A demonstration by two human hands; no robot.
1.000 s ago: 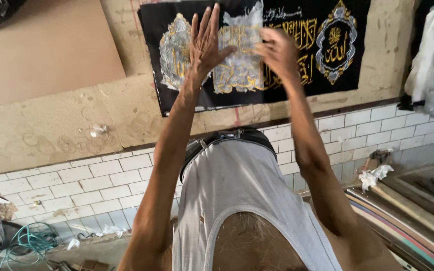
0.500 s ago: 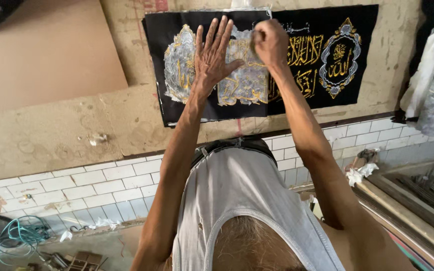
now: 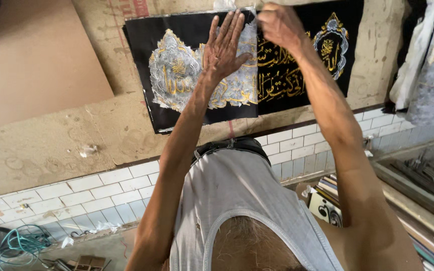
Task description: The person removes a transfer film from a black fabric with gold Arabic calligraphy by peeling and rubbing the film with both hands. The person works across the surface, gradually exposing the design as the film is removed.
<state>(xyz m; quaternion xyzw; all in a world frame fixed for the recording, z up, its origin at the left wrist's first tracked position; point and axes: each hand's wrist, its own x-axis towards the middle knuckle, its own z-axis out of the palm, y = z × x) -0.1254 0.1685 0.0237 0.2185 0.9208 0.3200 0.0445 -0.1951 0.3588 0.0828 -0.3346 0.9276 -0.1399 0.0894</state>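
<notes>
- Looking down past my grey sleeveless top, I see both arms stretched out to the black rectangular cloth with gold embroidered lettering point(image 3: 297, 75), which lies flat on the rough beige board worktop point(image 3: 66, 145).
- My left hand point(image 3: 224, 47) is flat on the cloth, fingers point(image 3: 237, 27) released and spread, palm pressing the crinkled clear plastic film point(image 3: 177, 80) that covers the cloth's left half.
- My right hand point(image 3: 277, 25) sits at the top edge of the cloth, just beside the left hand; its fingers are clenched, and they seem to pinch the upper edge of the film, though I cannot make out the grip itself.
- Right of the film the cloth is bare, gold script and a gold medallion showing plainly.
- A plain brown fibreboard sheet point(image 3: 31, 60) lies on the worktop to the left, well apart from the cloth.
- Below the worktop edge runs a white tiled wall point(image 3: 96, 195).
- Down at the lower left, a coil of green wire point(image 3: 21, 241) rests on the floor.
- At the lower right, stacked picture frames point(image 3: 418, 180) lean near my right arm.
</notes>
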